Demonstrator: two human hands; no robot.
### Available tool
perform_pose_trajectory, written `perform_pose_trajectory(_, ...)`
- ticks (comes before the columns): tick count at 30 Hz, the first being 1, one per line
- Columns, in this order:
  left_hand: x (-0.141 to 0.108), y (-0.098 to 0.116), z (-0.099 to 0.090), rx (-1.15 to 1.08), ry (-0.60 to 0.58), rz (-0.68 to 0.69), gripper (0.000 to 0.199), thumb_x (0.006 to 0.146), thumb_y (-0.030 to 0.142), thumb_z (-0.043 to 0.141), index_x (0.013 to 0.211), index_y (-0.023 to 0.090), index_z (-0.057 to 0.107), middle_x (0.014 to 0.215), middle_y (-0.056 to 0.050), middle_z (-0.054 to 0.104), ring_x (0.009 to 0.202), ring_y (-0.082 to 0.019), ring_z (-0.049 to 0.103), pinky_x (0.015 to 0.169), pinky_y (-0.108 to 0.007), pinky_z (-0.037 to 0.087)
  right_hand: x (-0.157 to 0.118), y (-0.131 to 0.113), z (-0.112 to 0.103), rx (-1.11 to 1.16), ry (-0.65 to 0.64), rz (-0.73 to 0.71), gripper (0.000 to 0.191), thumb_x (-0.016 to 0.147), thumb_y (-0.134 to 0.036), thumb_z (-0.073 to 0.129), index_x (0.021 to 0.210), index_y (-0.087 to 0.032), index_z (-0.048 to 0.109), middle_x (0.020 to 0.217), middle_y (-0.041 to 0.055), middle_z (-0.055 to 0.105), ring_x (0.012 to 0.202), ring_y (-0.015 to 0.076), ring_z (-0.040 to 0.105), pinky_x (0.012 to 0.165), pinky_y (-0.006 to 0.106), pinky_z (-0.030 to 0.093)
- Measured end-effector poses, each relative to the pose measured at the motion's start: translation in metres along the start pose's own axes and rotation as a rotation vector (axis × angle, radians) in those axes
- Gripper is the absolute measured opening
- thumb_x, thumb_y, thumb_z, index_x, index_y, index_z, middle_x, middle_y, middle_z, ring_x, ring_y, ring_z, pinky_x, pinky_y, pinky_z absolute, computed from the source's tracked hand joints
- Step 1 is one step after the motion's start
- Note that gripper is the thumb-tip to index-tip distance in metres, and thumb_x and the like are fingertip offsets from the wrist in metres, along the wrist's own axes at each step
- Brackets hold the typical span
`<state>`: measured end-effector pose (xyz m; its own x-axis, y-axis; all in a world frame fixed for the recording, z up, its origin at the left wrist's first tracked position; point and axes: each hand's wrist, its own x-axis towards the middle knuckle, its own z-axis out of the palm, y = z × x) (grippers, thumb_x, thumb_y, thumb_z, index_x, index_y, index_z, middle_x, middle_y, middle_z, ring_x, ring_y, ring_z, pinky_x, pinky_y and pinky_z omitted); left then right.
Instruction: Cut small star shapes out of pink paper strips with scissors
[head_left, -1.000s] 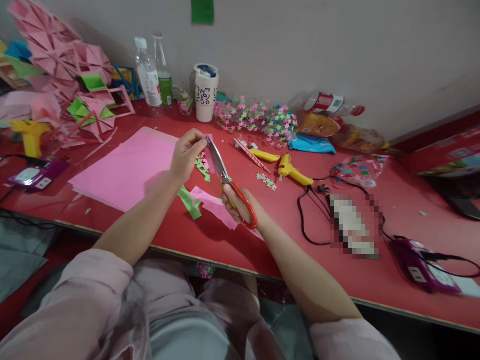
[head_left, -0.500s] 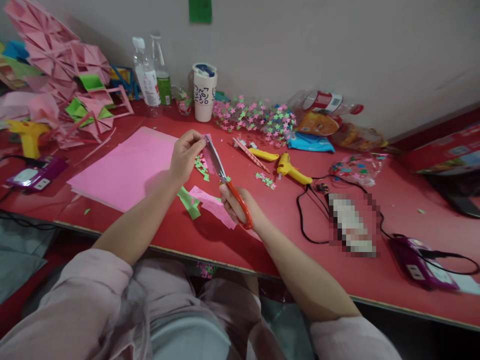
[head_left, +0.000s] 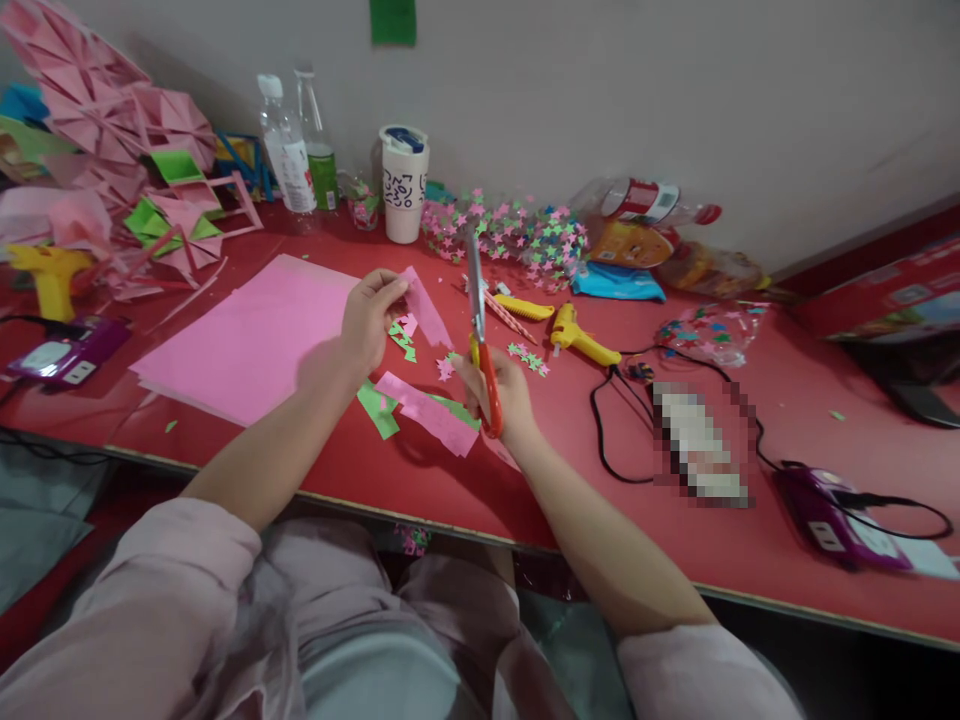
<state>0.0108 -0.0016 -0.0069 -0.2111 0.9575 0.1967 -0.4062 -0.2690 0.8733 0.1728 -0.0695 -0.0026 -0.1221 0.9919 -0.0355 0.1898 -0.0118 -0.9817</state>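
My left hand (head_left: pixel 370 318) pinches the upper end of a narrow pink paper strip (head_left: pixel 427 312), which hangs down to the right. In my right hand (head_left: pixel 504 395) are the scissors (head_left: pixel 477 290), held by their red handles with the blades pointing up, apart from the strip. Beneath my hands lie another pink strip (head_left: pixel 431 415) and green paper scraps (head_left: pixel 379 408). Small pink and green pieces (head_left: pixel 403 340) sit beside my left fingertips. Little paper stars (head_left: pixel 528 357) rest right of the scissors.
Large pink sheets (head_left: pixel 247 340) cover the table's left part. Behind stand bottles (head_left: pixel 288 160), a white cup (head_left: pixel 405 190) and star-filled bottles (head_left: pixel 510 235). A yellow glue gun (head_left: pixel 583 338), its black cord, a yellow cutter (head_left: pixel 523 307) and a purple device (head_left: pixel 832 520) lie rightward.
The scissors have swung away from my left hand to the right and now point upward. The pink strip in my left hand shows more fully. Pink stars are now visible between my hands.
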Motion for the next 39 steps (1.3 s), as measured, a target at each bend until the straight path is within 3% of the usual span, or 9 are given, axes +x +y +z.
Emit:
perform_pose_trajectory(6, -0.022, -0.013, 0.013, -0.004, -0.228, -0.175, 0.011, 0.068, 0.02, 0.064, 0.062, 0.016, 0.056, 0.06, 0.004, 0.054, 0.058, -0.004, 0.051, 0.061, -0.019, 0.045, 0.01, 0.002, -0.008, 0.091, 0.057, 0.02, 0.035, 0.068, -0.045, 0.068, 0.069, -0.02, 0.043, 0.039, -0.0106, 0.037, 0.028, 0.0058, 0.034, 0.03, 0.02, 0.027)
perform_pose_trajectory(12, -0.018, -0.014, 0.008, 0.195, -0.259, -0.154, 0.009, 0.072, 0.026, 0.059, 0.074, 0.017, 0.06, 0.073, 0.002, 0.058, 0.072, -0.008, 0.055, 0.077, -0.027, 0.046, 0.01, 0.003, -0.005, 0.137, 0.069, -0.004, 0.027, 0.069, -0.035, 0.066, 0.065, -0.021, 0.043, 0.035, -0.0106, 0.038, 0.026, 0.0064, 0.035, 0.029, 0.019, 0.025)
perform_pose_trajectory(15, -0.01, -0.015, -0.002, 0.682, -0.383, -0.045, 0.01, 0.073, 0.025, 0.055, 0.07, 0.016, 0.058, 0.075, 0.0, 0.056, 0.074, -0.011, 0.052, 0.079, -0.031, 0.043, 0.012, 0.005, -0.007, 0.186, 0.167, -0.027, 0.024, 0.07, -0.03, 0.064, 0.064, -0.021, 0.042, 0.036, -0.0108, 0.037, 0.026, 0.0062, 0.033, 0.029, 0.02, 0.025)
perform_pose_trajectory(18, -0.008, -0.022, -0.008, 1.118, -0.668, 0.117, 0.013, 0.076, 0.024, 0.05, 0.074, 0.015, 0.06, 0.087, -0.006, 0.055, 0.083, -0.015, 0.051, 0.082, -0.034, 0.042, 0.015, 0.006, -0.011, 0.214, 0.191, -0.051, 0.026, 0.071, -0.027, 0.06, 0.058, -0.022, 0.038, 0.037, -0.01, 0.035, 0.026, 0.006, 0.034, 0.03, 0.021, 0.027)
perform_pose_trajectory(21, -0.014, -0.031, -0.009, 1.37, -0.87, 0.246, 0.025, 0.082, 0.025, 0.043, 0.085, 0.012, 0.064, 0.097, -0.012, 0.055, 0.092, -0.021, 0.051, 0.084, -0.037, 0.042, 0.017, 0.007, -0.012, 0.222, 0.186, -0.065, 0.028, 0.072, -0.026, 0.057, 0.056, -0.022, 0.034, 0.036, -0.0097, 0.034, 0.026, 0.0061, 0.035, 0.031, 0.021, 0.027)
perform_pose_trajectory(24, -0.019, -0.035, -0.007, 1.498, -0.9, 0.325, 0.028, 0.083, 0.026, 0.041, 0.084, 0.012, 0.065, 0.098, -0.013, 0.055, 0.093, -0.023, 0.05, 0.083, -0.04, 0.041, 0.016, 0.007, -0.011, 0.228, 0.166, -0.071, 0.029, 0.072, -0.028, 0.059, 0.056, -0.022, 0.035, 0.035, -0.0099, 0.034, 0.026, 0.0063, 0.035, 0.031, 0.021, 0.027)
perform_pose_trajectory(28, -0.018, -0.029, -0.003, 1.366, -0.803, 0.346, 0.016, 0.076, 0.022, 0.049, 0.08, 0.013, 0.061, 0.096, -0.012, 0.056, 0.092, -0.023, 0.051, 0.084, -0.04, 0.041, 0.014, 0.006, -0.009, 0.22, 0.13, -0.059, 0.027, 0.072, -0.03, 0.062, 0.06, -0.021, 0.04, 0.035, -0.01, 0.036, 0.026, 0.0069, 0.036, 0.031, 0.021, 0.026)
perform_pose_trajectory(32, -0.02, -0.012, 0.005, 0.857, -0.619, 0.072, 0.013, 0.078, 0.025, 0.045, 0.071, 0.017, 0.052, 0.072, -0.002, 0.054, 0.072, -0.013, 0.052, 0.072, -0.031, 0.043, 0.012, 0.005, -0.007, 0.2, 0.099, -0.015, 0.027, 0.073, -0.031, 0.061, 0.061, -0.022, 0.039, 0.035, -0.0102, 0.036, 0.026, 0.0068, 0.035, 0.03, 0.021, 0.026)
perform_pose_trajectory(39, -0.028, 0.0, 0.011, 0.483, -0.683, -0.16, 0.021, 0.076, 0.034, 0.058, 0.066, 0.016, 0.053, 0.061, 0.004, 0.052, 0.06, -0.008, 0.053, 0.062, -0.024, 0.044, 0.009, 0.005, -0.005, 0.162, 0.082, -0.032, 0.025, 0.075, -0.032, 0.061, 0.065, -0.022, 0.04, 0.036, -0.01, 0.037, 0.027, 0.0081, 0.037, 0.029, 0.022, 0.027)
